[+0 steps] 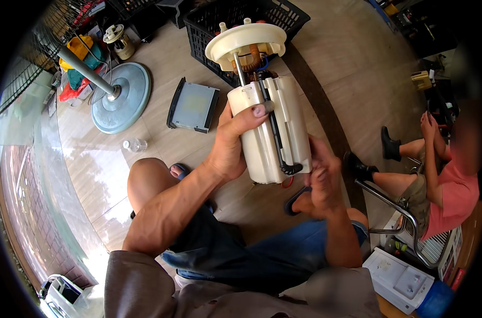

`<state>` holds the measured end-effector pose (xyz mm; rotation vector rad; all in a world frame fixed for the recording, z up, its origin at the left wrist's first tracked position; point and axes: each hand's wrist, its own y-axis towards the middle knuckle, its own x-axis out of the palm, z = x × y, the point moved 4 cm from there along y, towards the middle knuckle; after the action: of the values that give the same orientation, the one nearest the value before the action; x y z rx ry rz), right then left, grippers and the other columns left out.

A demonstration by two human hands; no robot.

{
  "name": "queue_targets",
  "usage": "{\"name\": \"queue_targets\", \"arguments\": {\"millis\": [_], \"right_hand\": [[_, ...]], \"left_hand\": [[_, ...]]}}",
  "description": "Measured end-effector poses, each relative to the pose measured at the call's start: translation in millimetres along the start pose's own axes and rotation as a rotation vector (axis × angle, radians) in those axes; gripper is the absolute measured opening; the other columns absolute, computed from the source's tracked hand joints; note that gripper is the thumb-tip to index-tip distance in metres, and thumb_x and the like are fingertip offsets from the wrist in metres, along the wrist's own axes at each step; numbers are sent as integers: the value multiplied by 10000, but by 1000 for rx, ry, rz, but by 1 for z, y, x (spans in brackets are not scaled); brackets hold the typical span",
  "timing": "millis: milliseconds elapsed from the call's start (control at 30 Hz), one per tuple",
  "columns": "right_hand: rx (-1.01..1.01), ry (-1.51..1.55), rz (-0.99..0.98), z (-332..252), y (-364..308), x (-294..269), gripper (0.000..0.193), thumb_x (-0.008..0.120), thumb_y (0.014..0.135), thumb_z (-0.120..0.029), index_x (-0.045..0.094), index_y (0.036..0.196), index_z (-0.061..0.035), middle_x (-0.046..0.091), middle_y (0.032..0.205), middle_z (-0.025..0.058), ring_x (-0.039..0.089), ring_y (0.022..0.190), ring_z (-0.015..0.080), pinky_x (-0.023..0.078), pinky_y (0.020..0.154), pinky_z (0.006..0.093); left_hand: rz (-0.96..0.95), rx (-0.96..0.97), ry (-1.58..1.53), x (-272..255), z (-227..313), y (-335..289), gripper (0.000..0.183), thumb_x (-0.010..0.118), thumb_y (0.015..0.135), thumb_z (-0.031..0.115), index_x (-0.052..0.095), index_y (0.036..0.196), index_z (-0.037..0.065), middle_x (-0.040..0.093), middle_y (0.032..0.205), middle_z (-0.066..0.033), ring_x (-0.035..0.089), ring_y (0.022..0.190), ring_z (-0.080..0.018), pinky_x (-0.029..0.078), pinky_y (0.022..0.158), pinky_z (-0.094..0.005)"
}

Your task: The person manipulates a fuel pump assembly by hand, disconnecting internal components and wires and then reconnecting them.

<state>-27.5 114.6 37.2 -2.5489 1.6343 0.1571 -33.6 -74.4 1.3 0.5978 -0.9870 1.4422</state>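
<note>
A fuel pump module [270, 130] is held up in front of me, slightly tilted. It has a cream plastic housing, a black hose down its front and a round cream flange on top. Metal rod, orange corrugated tube and blue wire show between flange and housing. My left hand [233, 138] is wrapped round the housing's left side, thumb pressed on the front near the black hose. At the lower right edge, my right hand [325, 172] grips the housing with curled fingers, some hidden behind it. A bit of red wire [287, 183] hangs below the base.
Beyond the module stands a black plastic crate [198, 40]. A flat metal car stereo unit [194, 106] lies on the floor, near a round blue-grey stand base [121, 100] and a clear bottle [135, 144]. Another pump module [119, 42] stands far left. A seated person [453, 185] is at right.
</note>
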Motion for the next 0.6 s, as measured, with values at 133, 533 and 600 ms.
{"name": "queue_targets", "arguments": {"millis": [133, 533, 600], "right_hand": [[-21, -189, 186, -20, 8, -25, 820, 388, 968, -684, 596, 1262, 52, 701, 941, 128, 431, 551, 36, 348, 520, 211], [324, -500, 56, -9, 13, -39, 222, 612, 896, -88, 657, 1060, 55, 712, 930, 213, 683, 749, 211, 518, 704, 346], [266, -535, 42, 0, 8, -44, 226, 588, 899, -73, 648, 1071, 62, 710, 942, 225, 694, 792, 259, 524, 737, 366]], "left_hand": [[19, 34, 93, 0, -2, -6, 592, 751, 791, 256, 466, 1272, 61, 588, 1088, -86, 627, 964, -196, 563, 853, -400], [-103, -48, 358, 10, -19, -16, 1047, 818, 655, 262, 250, 1483, -36, 563, 1227, -163, 583, 1116, -244, 496, 981, -410], [-130, -18, 409, 11, -21, -15, 1129, 850, 609, 225, 221, 1507, -42, 551, 1283, -157, 568, 1164, -244, 469, 1020, -404]]}}
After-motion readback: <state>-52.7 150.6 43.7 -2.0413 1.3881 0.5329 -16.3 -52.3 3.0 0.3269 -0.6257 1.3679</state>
